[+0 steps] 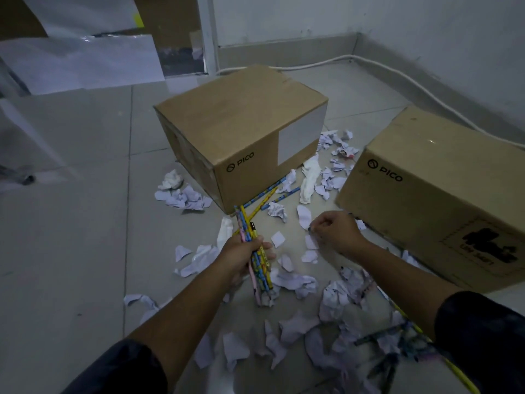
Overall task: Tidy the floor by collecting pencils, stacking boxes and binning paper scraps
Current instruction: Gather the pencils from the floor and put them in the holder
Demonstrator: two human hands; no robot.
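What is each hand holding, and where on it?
The left hand grips a bundle of pencils around their middle. The right hand has its fingers curled near the floor; whether they pinch anything cannot be told.

Both your forearms reach forward and down from dark sleeves pushed up near the elbows. Your left hand point(243, 257) is turned with its back to the left, fingers curled round and thumb closed across the front, gripping what it carries. Your right hand point(335, 231) sits further forward and to the right, back of the hand up, wrist bent slightly inward, fingers curled under with fingertips pinched together at its left edge.
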